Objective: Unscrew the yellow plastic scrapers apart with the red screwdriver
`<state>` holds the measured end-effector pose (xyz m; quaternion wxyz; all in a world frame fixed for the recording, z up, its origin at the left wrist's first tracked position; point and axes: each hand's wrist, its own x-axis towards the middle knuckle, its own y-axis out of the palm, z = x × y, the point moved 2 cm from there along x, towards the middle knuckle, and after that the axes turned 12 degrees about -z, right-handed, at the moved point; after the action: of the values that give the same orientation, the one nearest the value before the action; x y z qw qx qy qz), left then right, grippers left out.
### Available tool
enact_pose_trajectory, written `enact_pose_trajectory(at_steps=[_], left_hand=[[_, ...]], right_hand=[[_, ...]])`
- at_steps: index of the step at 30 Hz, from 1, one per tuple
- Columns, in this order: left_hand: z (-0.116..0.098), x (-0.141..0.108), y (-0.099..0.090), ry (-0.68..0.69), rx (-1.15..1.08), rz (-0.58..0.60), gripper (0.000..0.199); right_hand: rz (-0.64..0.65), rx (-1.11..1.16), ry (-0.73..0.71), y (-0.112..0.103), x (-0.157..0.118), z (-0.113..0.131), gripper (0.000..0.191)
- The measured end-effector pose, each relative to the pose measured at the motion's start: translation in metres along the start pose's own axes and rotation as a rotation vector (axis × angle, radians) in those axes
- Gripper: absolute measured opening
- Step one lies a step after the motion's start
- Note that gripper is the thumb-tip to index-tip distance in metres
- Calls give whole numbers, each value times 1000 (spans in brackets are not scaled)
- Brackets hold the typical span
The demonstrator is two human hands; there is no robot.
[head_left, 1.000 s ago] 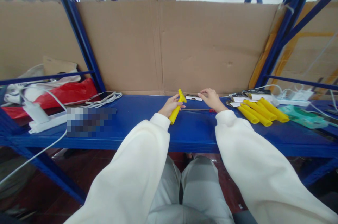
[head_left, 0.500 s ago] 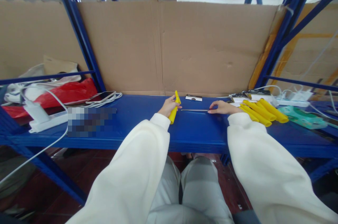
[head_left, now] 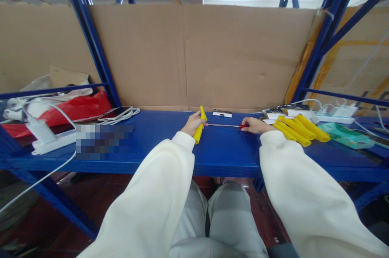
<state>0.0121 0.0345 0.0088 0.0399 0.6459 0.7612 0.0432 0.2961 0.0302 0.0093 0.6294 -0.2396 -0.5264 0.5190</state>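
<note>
Yellow plastic-looking piece, tilted, long axis running away from the person, narrow tip outward; left hand closed around it above the blue shelf. Right hand pinches the red-handled screwdriver, its shaft crosswise, pointing left toward the piece.

Loose cream-white sleeves are worn, gathered into snug cuffs right at the hands; below and between the hands, light grey trousers can be seen.
</note>
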Motion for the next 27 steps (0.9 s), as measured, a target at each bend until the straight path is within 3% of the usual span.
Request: enact_pose_trajectory(at_steps=[4,9,27], left_hand=[[0,2,-2,-6,-8,-27,87],[1,5,-6,-17,-3,41,87],[-2,-3,-5,-63,-1,94,87]], right_hand=[[-107,-25,18,-3,1,2,14],[-227,24,-4,-4,4,4,13],[-208,134,-90,0,4,5,11]])
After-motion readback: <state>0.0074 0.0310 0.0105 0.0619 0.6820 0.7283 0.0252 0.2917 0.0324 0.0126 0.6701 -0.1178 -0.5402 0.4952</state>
